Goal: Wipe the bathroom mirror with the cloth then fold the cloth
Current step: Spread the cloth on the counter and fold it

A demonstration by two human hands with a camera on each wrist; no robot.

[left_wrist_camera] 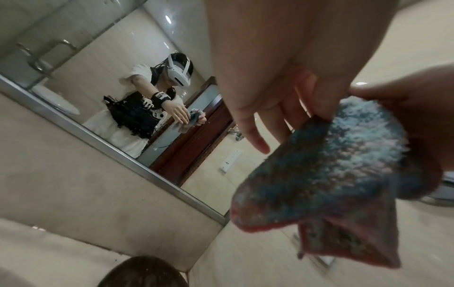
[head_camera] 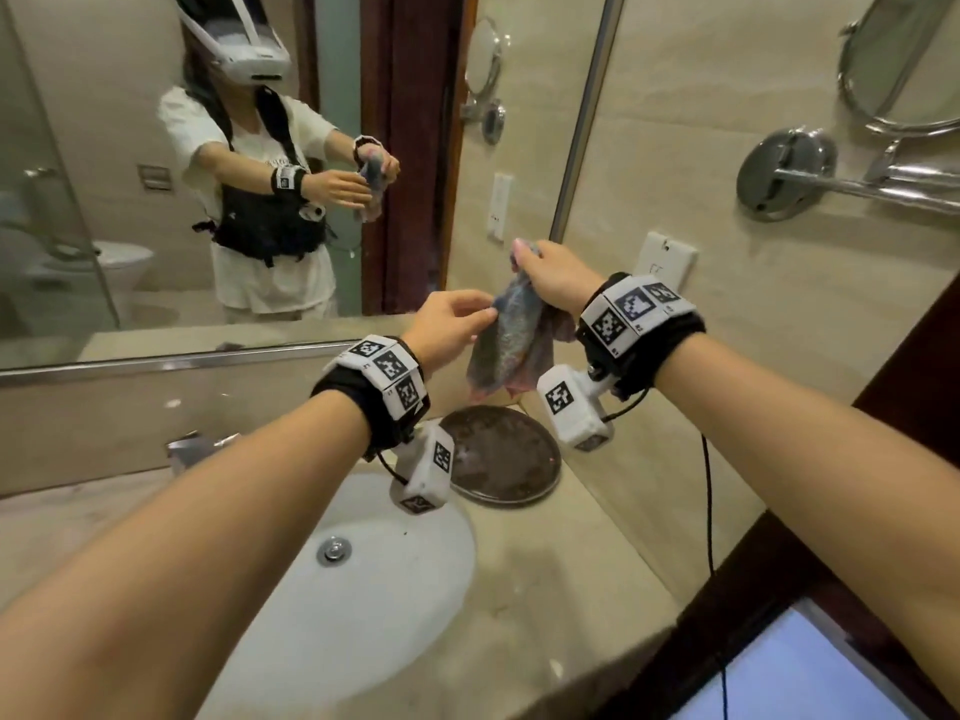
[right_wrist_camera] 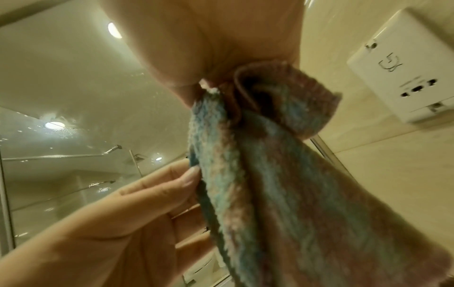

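**Cloth held between both hands above the tabletop**

Both forearms are reaching over the sink (head_camera: 363, 579). I am gripping the cloth (head_camera: 506, 350) in my right hand (head_camera: 558, 275), fingers (right_wrist_camera: 186, 91) curled tight round its bunched top; the rest is hanging in folds over a dark round plate (head_camera: 506, 459) on the tabletop (head_camera: 566, 589). My left hand (head_camera: 447, 324) is lying nearly straight, its fingers (right_wrist_camera: 189, 175) touching the cloth's left edge. Both are hanging just before the mirror (head_camera: 130, 148), apart from the glass. A socket (head_camera: 667, 259) is sitting on the side wall.

A white sink (head_camera: 363, 589) is set in the beige worktop (head_camera: 545, 589), a dark round tray (head_camera: 501, 454) beside it, a wall socket (head_camera: 667, 259) above
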